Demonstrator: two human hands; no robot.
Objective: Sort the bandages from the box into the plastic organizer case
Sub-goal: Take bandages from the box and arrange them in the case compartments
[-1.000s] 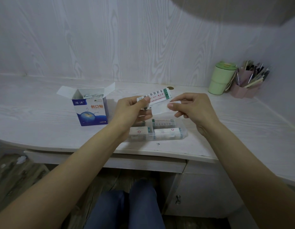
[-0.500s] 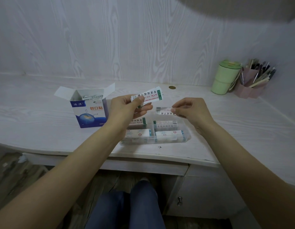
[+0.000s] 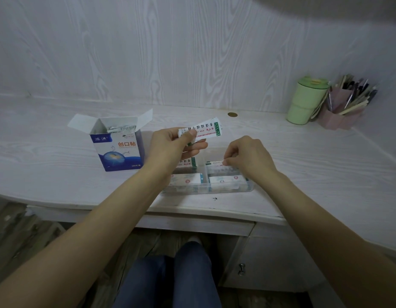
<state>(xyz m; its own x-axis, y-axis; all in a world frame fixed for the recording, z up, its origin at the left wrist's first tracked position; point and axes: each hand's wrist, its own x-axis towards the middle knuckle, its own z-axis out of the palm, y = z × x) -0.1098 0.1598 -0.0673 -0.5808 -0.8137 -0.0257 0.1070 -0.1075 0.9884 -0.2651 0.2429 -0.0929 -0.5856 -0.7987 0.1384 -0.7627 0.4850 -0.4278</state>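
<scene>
Lowered since the earlier frame, the right hand (image 3: 248, 158) pinches one white paper-wrapped bandage (image 3: 214, 162) into the clear plastic organizer case (image 3: 205, 189) at centre frame; the left hand (image 3: 177, 145) pinches a small stack of bandages (image 3: 203, 130) beside the open blue-and-white cardboard box (image 3: 119, 150). Light, flimsy strips, probably best pinched at the ends

The desk (image 3: 303, 156) and the wall (image 3: 170, 52) show whitewashed wood grain, matt; the box (image 3: 119, 152) is printed card, faintly glossy; the organizer case (image 3: 214, 190) is clear smooth plastic; the bandages (image 3: 205, 130) look paper-wrapped; the green cup (image 3: 303, 103) is perhaps matt plastic.
</scene>
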